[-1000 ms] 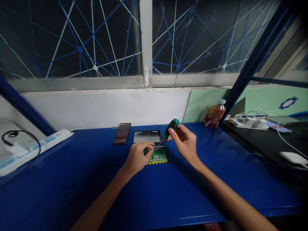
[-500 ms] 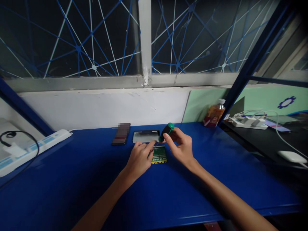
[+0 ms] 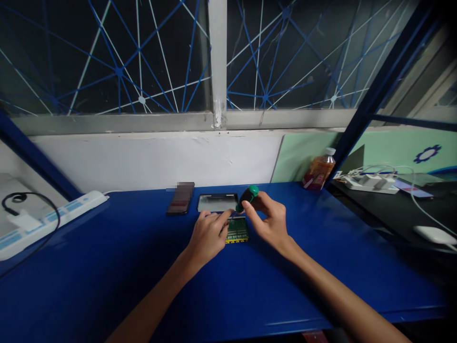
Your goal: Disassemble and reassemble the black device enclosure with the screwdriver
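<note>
My right hand [image 3: 269, 219] is closed round the green and black handle of a screwdriver [image 3: 247, 197], tilted with its lower end toward a green circuit board [image 3: 238, 229]. The board has a yellow front edge and lies on the blue table. My left hand [image 3: 210, 236] is at the board's left side and covers that part; its index finger reaches to the screwdriver's thin shaft, and its other fingers bend at the board's edge. Just behind the board lies a shallow dark-rimmed tray or cover [image 3: 217, 203].
A dark phone-like slab [image 3: 180, 199] lies at the back left of the blue table [image 3: 214, 300]. A white power strip [image 3: 76, 209] with a black cable is farther left. At the back right stands a bottle [image 3: 319, 169], beside a black table with chargers [image 3: 373, 181].
The screwdriver handle leans slightly more to the right. Both hands keep nearly the same places, and the whole view has shifted a little.
</note>
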`<state>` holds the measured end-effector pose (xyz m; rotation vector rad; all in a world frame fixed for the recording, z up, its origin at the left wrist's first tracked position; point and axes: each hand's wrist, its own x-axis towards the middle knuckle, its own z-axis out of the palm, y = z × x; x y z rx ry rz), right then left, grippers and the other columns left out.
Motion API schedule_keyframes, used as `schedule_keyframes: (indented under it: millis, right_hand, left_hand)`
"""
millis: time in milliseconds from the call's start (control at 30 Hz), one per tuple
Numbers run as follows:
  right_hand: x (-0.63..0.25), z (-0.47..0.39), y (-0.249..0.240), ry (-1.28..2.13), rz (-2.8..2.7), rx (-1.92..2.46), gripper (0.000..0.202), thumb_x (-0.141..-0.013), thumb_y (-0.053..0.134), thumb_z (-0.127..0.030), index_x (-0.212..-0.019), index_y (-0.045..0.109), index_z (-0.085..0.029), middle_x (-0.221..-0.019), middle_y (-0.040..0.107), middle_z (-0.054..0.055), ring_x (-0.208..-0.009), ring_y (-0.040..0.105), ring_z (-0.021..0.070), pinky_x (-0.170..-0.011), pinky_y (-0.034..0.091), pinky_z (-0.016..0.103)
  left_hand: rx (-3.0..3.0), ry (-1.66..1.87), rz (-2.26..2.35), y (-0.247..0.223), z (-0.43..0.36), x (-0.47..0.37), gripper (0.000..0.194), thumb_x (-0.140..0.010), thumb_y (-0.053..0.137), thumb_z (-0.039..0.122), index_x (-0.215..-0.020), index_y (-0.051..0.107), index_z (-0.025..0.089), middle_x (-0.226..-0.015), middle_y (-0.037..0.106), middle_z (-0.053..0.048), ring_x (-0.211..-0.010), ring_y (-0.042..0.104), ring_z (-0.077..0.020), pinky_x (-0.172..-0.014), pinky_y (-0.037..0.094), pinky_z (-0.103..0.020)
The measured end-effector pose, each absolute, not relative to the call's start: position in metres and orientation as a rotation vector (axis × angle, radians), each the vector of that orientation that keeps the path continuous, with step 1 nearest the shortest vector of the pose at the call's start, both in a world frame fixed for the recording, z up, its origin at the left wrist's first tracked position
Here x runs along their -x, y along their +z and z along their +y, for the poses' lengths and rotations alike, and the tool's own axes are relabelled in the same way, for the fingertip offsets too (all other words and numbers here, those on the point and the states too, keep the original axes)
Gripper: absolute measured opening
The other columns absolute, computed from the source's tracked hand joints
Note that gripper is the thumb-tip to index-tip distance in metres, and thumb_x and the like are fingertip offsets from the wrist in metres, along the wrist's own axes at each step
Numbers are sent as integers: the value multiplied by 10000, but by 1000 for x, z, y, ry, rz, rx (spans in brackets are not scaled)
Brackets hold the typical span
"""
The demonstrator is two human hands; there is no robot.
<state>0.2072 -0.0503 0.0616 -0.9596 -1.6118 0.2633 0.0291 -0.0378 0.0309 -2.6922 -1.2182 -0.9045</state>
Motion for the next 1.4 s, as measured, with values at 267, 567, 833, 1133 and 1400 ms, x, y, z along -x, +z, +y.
schedule_keyframes:
  millis: [267,567,833,1133,1400]
  right_hand:
    - [-209,-49,60,267,-1627,963,150,-837,575,-247,-971,572,-181,-762,640,22,-620,627,141,-624,555,292]
    - [-208,-49,61,268,-1629,961,159,-841,567,-271,-975,571,-186,-756,640,23,-620,624,144,-623,560,297]
    - [-208,-49,61,298,-1621,971,160,-841,566,-291,-969,568,-195,-750,637,17,-616,625,143,-625,564,297]
    - [-208,-47,63,364,-1597,966,155,-848,563,-296,-952,574,-181,-754,638,25,-619,623,146,-625,554,307]
    - [-201,-50,61,406,-1696,963,218,-849,565,-319,-1008,585,-172,-741,641,18,-598,616,137,-598,542,287]
  left_hand:
    - [2713,-902,-1266,32,-39,-28,369,-814,501,91,-1162,553,202,-769,682,-29,-739,643,-207,-735,412,-377]
    - [2708,-952,-1226,30,-37,-28,423,-804,494,90,-1206,539,214,-768,679,-24,-734,637,-208,-728,422,-385]
    - [2723,-949,-1226,31,-38,-28,445,-802,489,97,-1229,532,214,-764,687,-20,-721,642,-208,-718,420,-388]
    - [2951,-1039,-1308,45,-33,-16,378,-764,585,177,-1139,612,215,-931,709,-35,-858,654,-221,-791,484,-381]
    - [3249,-1149,-1259,61,-28,-4,176,-791,569,198,-900,707,201,-888,719,-42,-808,668,-183,-749,525,-315]
